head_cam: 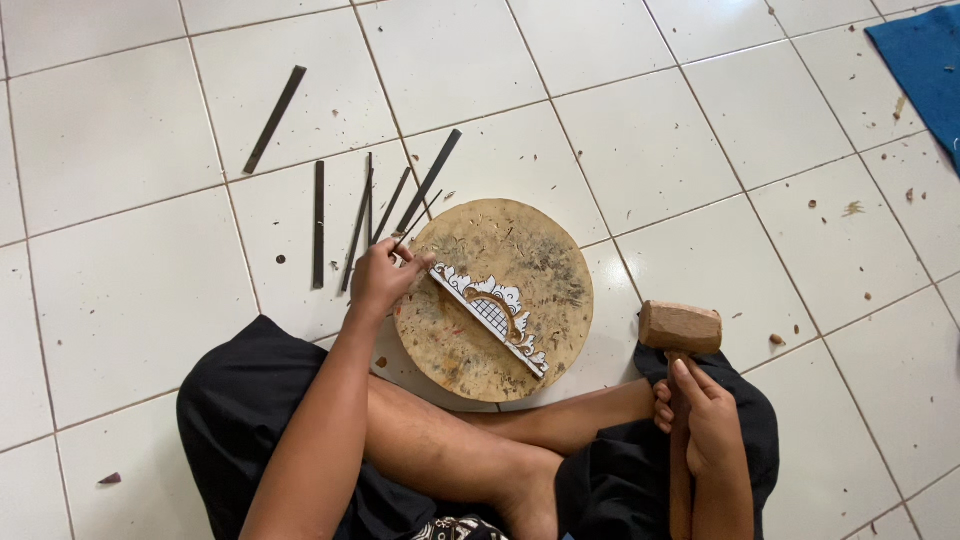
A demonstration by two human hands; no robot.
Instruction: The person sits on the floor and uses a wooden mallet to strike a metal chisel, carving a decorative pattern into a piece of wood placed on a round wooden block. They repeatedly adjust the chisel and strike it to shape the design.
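Between the hands, on a round wooden block (520,250), lies a carved strip (490,312); left hand (382,278) pinches a thin tool (412,232) at its end, right hand (708,412) grips a wooden mallet (680,330).

No packages, labels, signs or screens anywhere in view.
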